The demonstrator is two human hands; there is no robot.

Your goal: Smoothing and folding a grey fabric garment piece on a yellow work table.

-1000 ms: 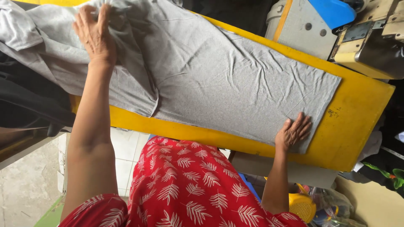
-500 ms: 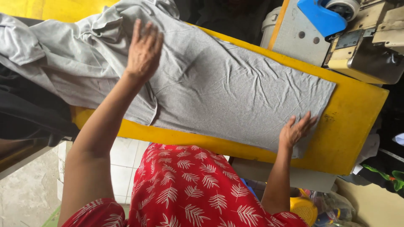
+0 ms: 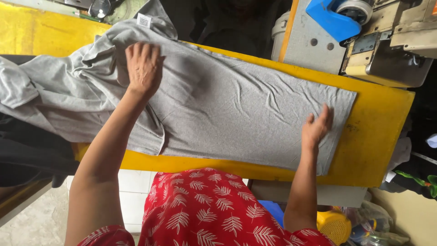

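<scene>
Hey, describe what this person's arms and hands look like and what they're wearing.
Both arms are bare from shoulder edge to wrist; no gloves, rings, watch or bracelets show on the left hand or right hand. The person wears a red garment printed with white fern-like leaves, its short sleeves ending near the upper arms.

A garment [image 3: 236, 109] lies spread flat along the tabletop [image 3: 382, 132], its right end short of the tabletop's right edge and its left end bunched and hanging over the left side. The left hand [image 3: 143, 68] rests flat on the garment's left part, toward the far edge. The right hand [image 3: 317, 127] rests flat on its right part, near the near edge. Behind the tabletop's right end stands a sewing machine [image 3: 364, 41]. Below the tabletop, at the right, sits a small basket [image 3: 334, 225] on the floor.
</scene>
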